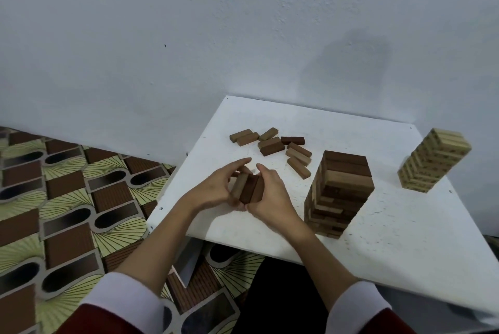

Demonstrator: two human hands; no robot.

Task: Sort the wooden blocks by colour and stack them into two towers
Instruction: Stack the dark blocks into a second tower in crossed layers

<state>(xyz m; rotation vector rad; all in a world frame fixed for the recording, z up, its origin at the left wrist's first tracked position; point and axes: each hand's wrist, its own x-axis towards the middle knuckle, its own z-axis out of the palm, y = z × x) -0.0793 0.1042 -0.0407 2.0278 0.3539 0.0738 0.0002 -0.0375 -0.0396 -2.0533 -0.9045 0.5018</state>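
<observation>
Three brown wooden blocks [248, 188] are held side by side as one row between my hands, above the left part of the white table [378, 225]. My left hand [216, 187] grips the row from the left, and my right hand [270, 193] grips it from the right. A tall tower of brown blocks [339, 193] stands right of my hands. Farther right, near the table's edge, stands a pale tower [433, 162]. Several loose brown blocks [272, 145] lie scattered behind my hands.
The table stands against a pale wall [243, 36]. Patterned flooring [67, 212] lies to the left of and below the table's left edge. My white cuffs and red sleeves show at the bottom.
</observation>
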